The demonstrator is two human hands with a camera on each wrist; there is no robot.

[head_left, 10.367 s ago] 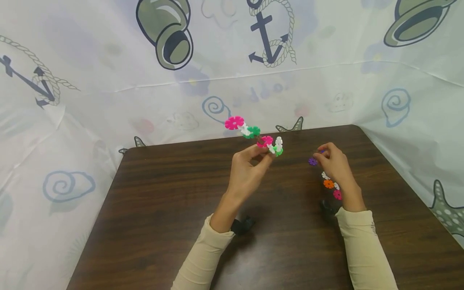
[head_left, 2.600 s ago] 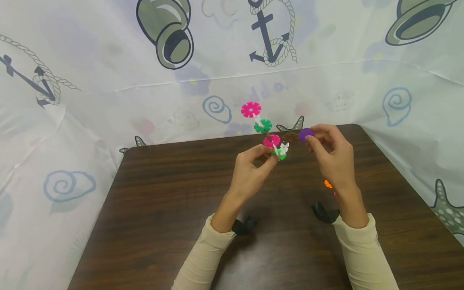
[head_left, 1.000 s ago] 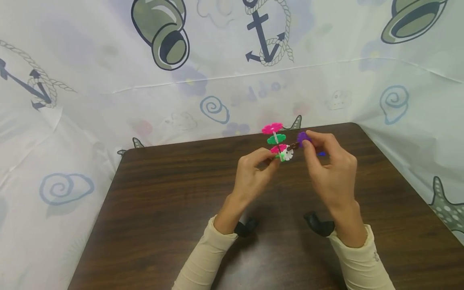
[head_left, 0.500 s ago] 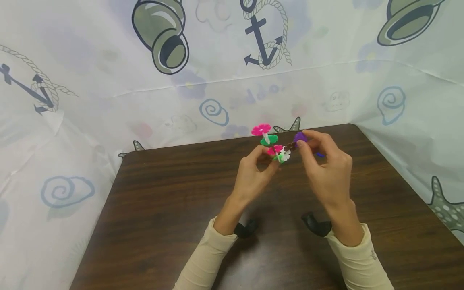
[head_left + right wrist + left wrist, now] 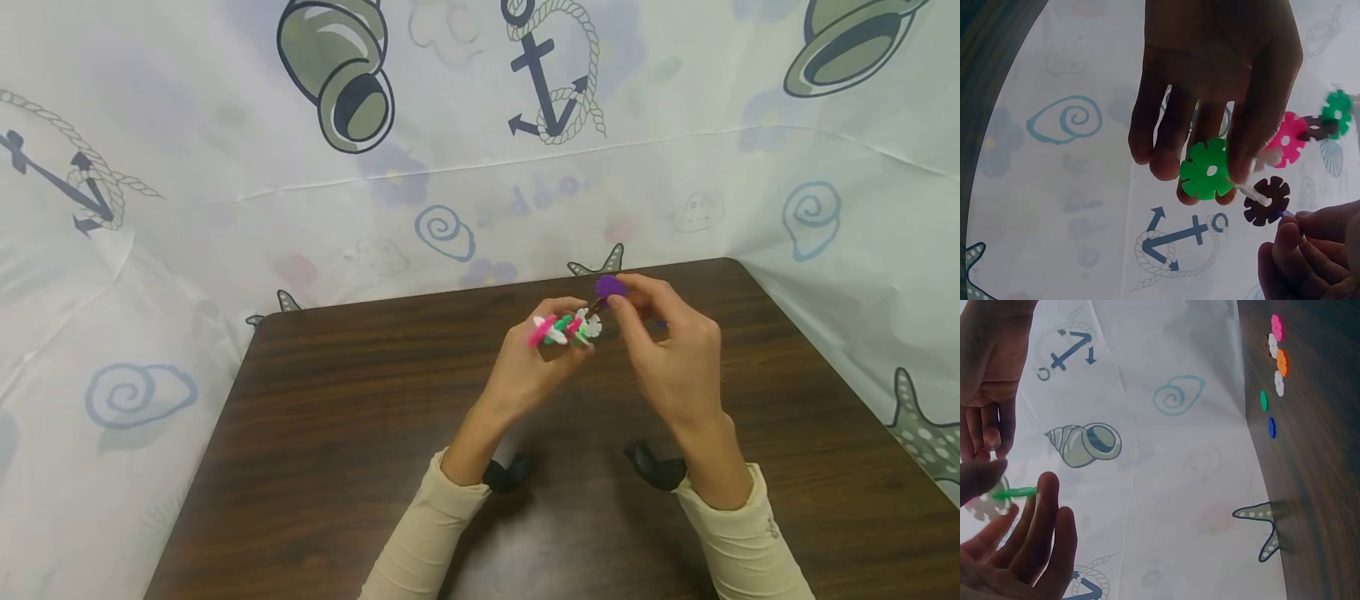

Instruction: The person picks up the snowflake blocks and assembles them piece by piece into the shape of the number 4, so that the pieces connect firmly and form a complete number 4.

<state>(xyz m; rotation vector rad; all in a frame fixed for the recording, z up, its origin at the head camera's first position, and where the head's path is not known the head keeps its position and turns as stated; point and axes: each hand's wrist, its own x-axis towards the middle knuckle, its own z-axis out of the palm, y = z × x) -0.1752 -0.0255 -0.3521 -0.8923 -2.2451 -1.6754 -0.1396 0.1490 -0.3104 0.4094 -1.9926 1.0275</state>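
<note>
My left hand (image 5: pixel 517 367) grips a chain of interlocking notched plastic discs (image 5: pixel 557 330) in pink, white, green and brown. In the right wrist view, its fingers and thumb hold the light green disc (image 5: pixel 1200 175), from which an edge-on white disc juts toward a brown disc (image 5: pixel 1259 214). My right hand (image 5: pixel 678 358) pinches a purple disc (image 5: pixel 610 288) joined to that brown disc. White and brown discs meet edge to edge; whether their slots are engaged cannot be told. Fingers partly cover the chain.
Several loose discs lie on the dark wooden table (image 5: pixel 337 417); the left wrist view shows a pink disc (image 5: pixel 1277 328), an orange disc (image 5: pixel 1282 362) and a blue disc (image 5: pixel 1272 427) among them. A printed cloth (image 5: pixel 465 108) hangs behind. Black straps (image 5: pixel 510 473) sit at the wrists.
Ten seconds ago my right hand was over the loose discs. Since then it has brought the purple and brown discs to the chain. The chain's pink end has just swung down and left.
</note>
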